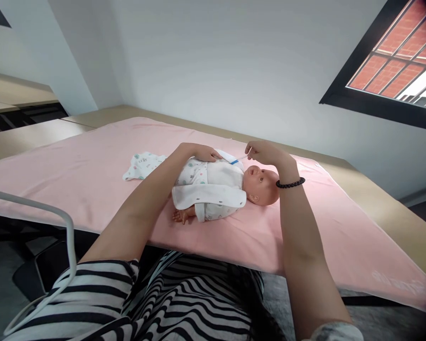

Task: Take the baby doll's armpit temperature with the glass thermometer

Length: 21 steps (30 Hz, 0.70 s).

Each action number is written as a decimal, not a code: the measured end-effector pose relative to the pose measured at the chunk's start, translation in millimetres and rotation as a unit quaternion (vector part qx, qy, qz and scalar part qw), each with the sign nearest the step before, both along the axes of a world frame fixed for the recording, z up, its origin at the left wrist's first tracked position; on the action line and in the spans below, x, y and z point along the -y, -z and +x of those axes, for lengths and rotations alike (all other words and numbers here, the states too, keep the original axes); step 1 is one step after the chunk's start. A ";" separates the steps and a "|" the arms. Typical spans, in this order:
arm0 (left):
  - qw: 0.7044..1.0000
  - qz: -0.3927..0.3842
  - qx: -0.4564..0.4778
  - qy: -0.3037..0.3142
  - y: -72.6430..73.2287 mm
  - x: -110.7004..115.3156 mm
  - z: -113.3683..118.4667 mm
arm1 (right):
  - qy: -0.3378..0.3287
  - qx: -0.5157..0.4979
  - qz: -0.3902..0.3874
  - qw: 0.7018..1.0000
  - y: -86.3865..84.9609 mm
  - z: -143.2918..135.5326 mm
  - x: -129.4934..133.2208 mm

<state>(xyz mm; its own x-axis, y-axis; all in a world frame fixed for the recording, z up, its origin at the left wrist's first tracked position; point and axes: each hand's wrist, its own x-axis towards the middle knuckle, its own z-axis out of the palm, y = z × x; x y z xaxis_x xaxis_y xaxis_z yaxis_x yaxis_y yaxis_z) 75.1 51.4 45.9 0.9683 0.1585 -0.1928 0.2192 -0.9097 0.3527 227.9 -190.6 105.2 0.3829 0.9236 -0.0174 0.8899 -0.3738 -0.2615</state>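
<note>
A baby doll [261, 185] lies on its back, its head to the right. It wears a white printed garment [193, 174] whose front flap [213, 195] is folded open, showing snaps and a plain white layer [225, 174] over the chest. My left hand [206, 153] rests on the far side of the doll's chest, fingers stretched along the cloth. Beside the doll's face, my right hand [261, 152] pinches a slim white stick with a blue end [235, 161]. The blue end points down-left and reaches the far collar area near my left fingertips.
A pink blanket [102, 166] covers most of the wooden table [362, 182]. Behind it stands a white wall [227, 71], with a barred window [394, 61] at upper right. A pale cable or tube [70, 237] curves through the lower left.
</note>
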 end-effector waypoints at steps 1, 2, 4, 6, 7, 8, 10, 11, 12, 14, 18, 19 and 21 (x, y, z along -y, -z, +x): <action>1.000 0.003 -0.013 0.010 0.2 -0.4 0.5 | 0.004 0.011 -0.010 1.000 1.8 -3.9 -2.4; 0.999 0.006 -0.025 0.018 0.5 -0.9 0.9 | 0.004 0.014 -0.022 1.000 3.8 -6.0 -4.5; 0.999 0.013 -0.030 0.016 1.0 -1.9 1.6 | -0.001 0.011 -0.052 0.999 7.7 -5.8 -7.9; 0.999 0.019 -0.031 0.013 1.4 -3.0 1.8 | 0.000 0.013 -0.075 0.997 10.3 -1.5 -9.6; 0.999 0.021 -0.033 0.014 1.6 -3.5 1.7 | 0.002 0.016 -0.081 0.997 11.1 1.4 -10.0; 0.999 0.022 -0.034 0.015 1.6 -4.0 1.6 | 0.003 0.018 -0.084 0.996 11.6 4.4 -10.0; 0.999 0.021 -0.033 0.019 1.9 -5.0 1.6 | -0.001 0.018 -0.090 0.996 12.3 9.9 -9.6; 0.999 0.020 -0.029 0.022 2.3 -5.5 1.8 | -0.006 0.015 -0.093 0.996 12.7 12.3 -9.4; 0.999 0.018 -0.018 0.024 3.1 -6.0 2.2 | -0.010 0.012 -0.096 0.995 13.3 14.4 -9.2; 0.999 0.024 0.032 0.012 6.5 -7.4 3.7 | -0.012 0.007 -0.099 0.995 14.9 17.5 -9.4; 0.976 0.065 0.170 -0.117 20.4 -12.5 6.6 | 0.018 0.027 -0.091 0.995 18.7 19.0 -12.1; 0.970 0.061 0.179 -0.151 24.7 -14.6 6.7 | 0.023 0.033 -0.090 0.995 19.3 18.3 -12.9; 0.968 0.026 0.160 -0.191 33.4 -20.0 6.0 | 0.028 0.040 -0.090 0.995 19.9 15.5 -14.2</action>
<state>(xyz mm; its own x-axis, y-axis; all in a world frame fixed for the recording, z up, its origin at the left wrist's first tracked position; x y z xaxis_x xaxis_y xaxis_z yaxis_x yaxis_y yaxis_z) 81.2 71.4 12.5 0.8465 0.5176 0.1248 0.4298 -0.8027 0.4134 243.4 -176.4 85.3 0.4405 0.8854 -0.1486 0.8816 -0.4578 -0.1148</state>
